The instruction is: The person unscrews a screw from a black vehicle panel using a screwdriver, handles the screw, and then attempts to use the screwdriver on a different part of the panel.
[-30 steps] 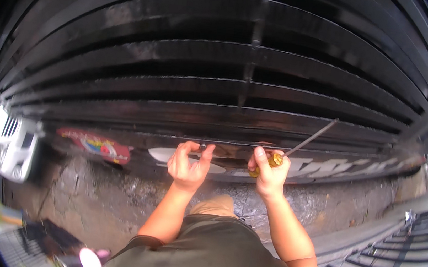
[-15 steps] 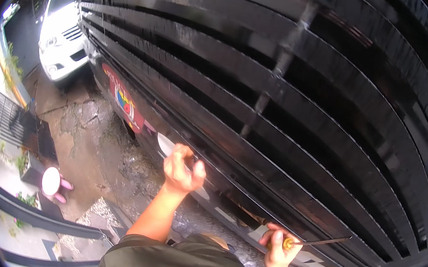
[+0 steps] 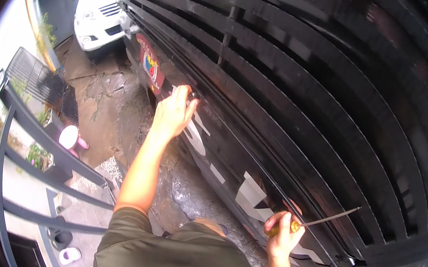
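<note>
A long thin black strip (image 3: 253,156) runs along the lower edge of a black slatted panel (image 3: 285,68). My left hand (image 3: 173,110) is reached out along it, fingers curled over its far end with a bit of black showing between thumb and fingertips. Nearer me, my right hand (image 3: 283,231) is closed round the yellow handle of a screwdriver (image 3: 334,217), its long metal shaft pointing right across the slats. The strip passes right by that hand; whether the fingers press on it I cannot tell. Below it lies a dark panel with pale decals (image 3: 252,190) and a red emblem (image 3: 150,65).
A white car (image 3: 100,12) stands at the far left on wet, stained concrete (image 3: 104,100). Along the left are a dark metal railing (image 3: 41,209), a wire rack (image 3: 36,73), a pink stool with a white top (image 3: 69,137) and some potted plants (image 3: 37,155).
My left hand has moved farther away along the strip, toward the red emblem, with the arm stretched out. My right hand still grips the screwdriver, slightly farther up. The whole view has shifted.
</note>
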A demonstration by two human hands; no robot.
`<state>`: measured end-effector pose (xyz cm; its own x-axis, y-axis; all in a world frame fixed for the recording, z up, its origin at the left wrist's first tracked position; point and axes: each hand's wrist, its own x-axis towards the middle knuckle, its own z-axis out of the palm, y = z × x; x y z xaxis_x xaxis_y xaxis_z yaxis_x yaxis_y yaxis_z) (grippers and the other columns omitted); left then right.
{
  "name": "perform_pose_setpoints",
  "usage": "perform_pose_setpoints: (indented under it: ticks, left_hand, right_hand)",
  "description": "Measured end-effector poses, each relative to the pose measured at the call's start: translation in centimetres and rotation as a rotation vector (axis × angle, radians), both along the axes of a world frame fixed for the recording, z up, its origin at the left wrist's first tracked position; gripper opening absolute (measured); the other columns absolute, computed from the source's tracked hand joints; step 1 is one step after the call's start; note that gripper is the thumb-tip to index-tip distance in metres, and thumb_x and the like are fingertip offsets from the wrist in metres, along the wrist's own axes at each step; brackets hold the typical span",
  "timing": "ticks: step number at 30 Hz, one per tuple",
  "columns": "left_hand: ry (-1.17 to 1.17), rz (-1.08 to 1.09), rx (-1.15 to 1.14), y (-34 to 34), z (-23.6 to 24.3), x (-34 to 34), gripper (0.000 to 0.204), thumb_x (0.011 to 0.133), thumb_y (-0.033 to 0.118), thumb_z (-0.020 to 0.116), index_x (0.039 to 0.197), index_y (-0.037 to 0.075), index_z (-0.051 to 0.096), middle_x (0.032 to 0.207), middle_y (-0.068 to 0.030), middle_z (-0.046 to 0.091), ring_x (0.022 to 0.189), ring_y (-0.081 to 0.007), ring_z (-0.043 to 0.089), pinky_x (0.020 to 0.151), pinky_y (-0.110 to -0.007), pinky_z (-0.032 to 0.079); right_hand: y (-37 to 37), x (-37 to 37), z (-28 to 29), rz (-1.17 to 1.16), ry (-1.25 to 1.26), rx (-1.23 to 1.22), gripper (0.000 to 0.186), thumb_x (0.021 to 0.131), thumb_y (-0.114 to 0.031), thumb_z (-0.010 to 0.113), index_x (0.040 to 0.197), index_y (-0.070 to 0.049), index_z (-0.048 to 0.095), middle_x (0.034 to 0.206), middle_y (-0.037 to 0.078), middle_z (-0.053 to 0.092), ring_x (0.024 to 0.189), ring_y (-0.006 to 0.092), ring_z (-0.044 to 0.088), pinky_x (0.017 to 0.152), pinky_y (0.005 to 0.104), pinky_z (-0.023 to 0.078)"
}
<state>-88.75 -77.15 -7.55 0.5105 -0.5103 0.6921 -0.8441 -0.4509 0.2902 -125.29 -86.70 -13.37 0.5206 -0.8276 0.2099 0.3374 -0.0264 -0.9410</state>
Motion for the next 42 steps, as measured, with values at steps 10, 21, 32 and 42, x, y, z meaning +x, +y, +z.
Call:
perform_pose_setpoints:
  ticks: [10, 21, 32, 42]
  left_hand:
    - [0.318, -0.020, 0.046, 0.5, 0.4, 0.5, 0.030, 0.097, 0.032, 0.057, 0.107, 0.004, 0.055, 0.096, -0.0212, 0.065, 0.091, -0.0409, 0.065, 0.077, -0.046, 0.051]
    - [0.099, -0.113, 0.046, 0.9, 0.4, 1.5, 0.026, 0.096, 0.027, 0.060, 0.101, 0.003, 0.054, 0.085, -0.0191, 0.063, 0.085, -0.0393, 0.064, 0.071, -0.044, 0.049]
    - [-0.133, -0.091, -0.147, 0.1, -1.0, 2.0, 0.022, 0.095, 0.026, 0.063, 0.099, 0.005, 0.058, 0.086, -0.0150, 0.062, 0.071, -0.0337, 0.066, 0.061, -0.040, 0.052]
    - [-0.123, -0.027, -0.122, -0.4, -1.7, 1.4, 0.023, 0.095, 0.027, 0.060, 0.099, 0.004, 0.056, 0.091, -0.0127, 0.062, 0.082, -0.0358, 0.066, 0.066, -0.044, 0.052]
  right_hand:
    - [-0.2, -1.1, 0.5, -0.117, 0.028, 0.027, 0.027, 0.101, -0.022, 0.057, 0.106, 0.004, 0.061, 0.064, 0.006, 0.060, 0.055, 0.0100, 0.053, 0.051, 0.0236, 0.042]
    - [0.3, 0.5, 0.0, -0.363, -0.023, 0.031, 0.025, 0.099, -0.023, 0.062, 0.093, 0.000, 0.064, 0.059, 0.003, 0.058, 0.049, 0.0085, 0.052, 0.045, 0.0213, 0.036]
    - [0.8, 1.7, 0.2, -0.578, 0.091, 0.024, 0.037, 0.097, -0.031, 0.065, 0.086, 0.004, 0.064, 0.054, 0.003, 0.055, 0.044, 0.0081, 0.048, 0.042, 0.0211, 0.034]
    - [0.4, 1.1, -0.4, -0.589, 0.113, 0.005, 0.035, 0.097, -0.031, 0.064, 0.086, 0.003, 0.064, 0.055, 0.003, 0.055, 0.044, 0.0092, 0.048, 0.041, 0.0220, 0.036]
